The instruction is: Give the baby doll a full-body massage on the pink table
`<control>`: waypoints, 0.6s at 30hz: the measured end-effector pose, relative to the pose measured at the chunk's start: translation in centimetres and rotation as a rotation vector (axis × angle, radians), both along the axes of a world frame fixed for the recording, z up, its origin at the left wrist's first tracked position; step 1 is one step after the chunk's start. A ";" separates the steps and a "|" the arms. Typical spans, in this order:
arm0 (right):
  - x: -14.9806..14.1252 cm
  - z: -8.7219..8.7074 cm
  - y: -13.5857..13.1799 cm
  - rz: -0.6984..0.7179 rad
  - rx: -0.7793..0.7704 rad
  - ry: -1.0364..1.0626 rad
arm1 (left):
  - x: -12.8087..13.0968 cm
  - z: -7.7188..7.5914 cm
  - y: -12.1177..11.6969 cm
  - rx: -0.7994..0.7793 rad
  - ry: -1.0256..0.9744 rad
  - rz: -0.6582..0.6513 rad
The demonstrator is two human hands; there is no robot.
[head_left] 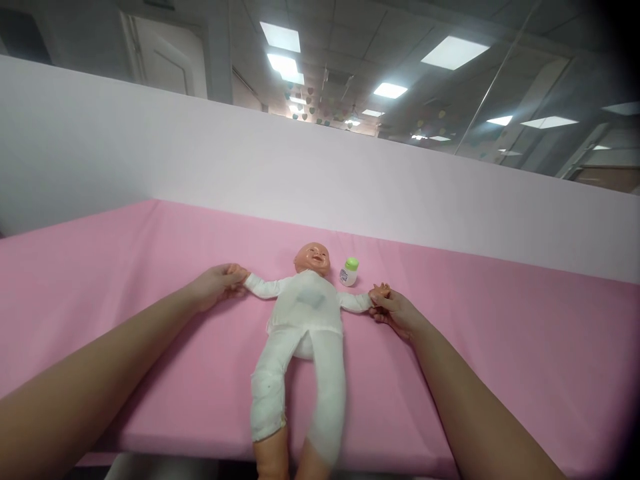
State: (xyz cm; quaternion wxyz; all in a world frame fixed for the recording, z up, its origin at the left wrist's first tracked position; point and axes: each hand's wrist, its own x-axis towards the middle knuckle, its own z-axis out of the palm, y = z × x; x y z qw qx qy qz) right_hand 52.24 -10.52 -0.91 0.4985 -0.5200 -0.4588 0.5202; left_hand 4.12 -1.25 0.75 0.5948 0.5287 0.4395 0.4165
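A baby doll [307, 307] with a soft white cloth body lies on its back, head away from me, its legs reaching over the near edge of the pink surface. My left hand [220, 285] is closed around the doll's hand on the left side. On the other side, my right hand [395, 313] pinches the doll's other hand, whose small fingers show above mine. Both doll arms are stretched out sideways. A small bottle [349, 273] with a green cap stands beside the doll's head, apart from my hands.
The pink padded surface [165, 373] spreads to both sides and ends at a near edge below. A white low wall [300, 173] closes off its far side. Beyond that are glass, ceiling lights [455, 52] and a white door [165, 57].
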 end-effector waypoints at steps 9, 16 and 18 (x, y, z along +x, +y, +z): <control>-5.5 6.1 -2.1 0.015 0.419 -0.451 | 5.2 6.0 -3.8 0.443 0.274 -0.014; -11.4 4.2 -4.1 0.344 0.792 -1.083 | 9.0 3.5 -6.9 0.932 0.716 -0.356; -11.4 3.3 -4.1 0.322 0.795 -1.099 | 9.1 2.6 -6.9 0.963 0.720 -0.333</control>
